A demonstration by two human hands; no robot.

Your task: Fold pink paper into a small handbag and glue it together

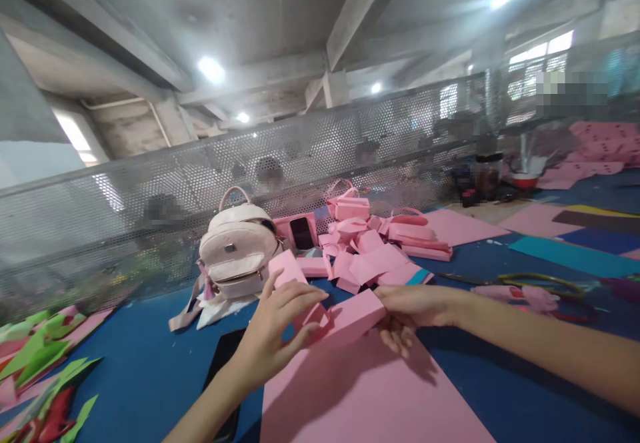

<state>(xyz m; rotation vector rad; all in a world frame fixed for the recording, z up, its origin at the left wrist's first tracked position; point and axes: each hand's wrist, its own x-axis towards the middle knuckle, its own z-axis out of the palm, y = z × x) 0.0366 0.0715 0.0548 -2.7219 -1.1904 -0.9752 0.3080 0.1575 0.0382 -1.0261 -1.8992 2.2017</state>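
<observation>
A folded pink piece (354,316), made of smooth paper-like or foam-like sheet, is held between my hands in the middle of the view. My left hand (281,326) curves around its left part, thumb below and fingers above. At the right end, my right hand (417,306) pinches the piece, its lower fingers curled beneath. The exact folds under my fingers are partly hidden. Below both hands a large flat pink sheet (360,396) lies on the blue table. Just beyond them is a heap of folded pink pieces (373,263), some shaped like little handbags.
A white backpack (237,250) stands at the back left, with a phone (301,233) beside it. A black flat object (225,356) lies by my left forearm. Scissors (540,280) are at the right. Green and pink scraps (45,343) cover the left edge; a perforated metal screen (320,163) runs behind.
</observation>
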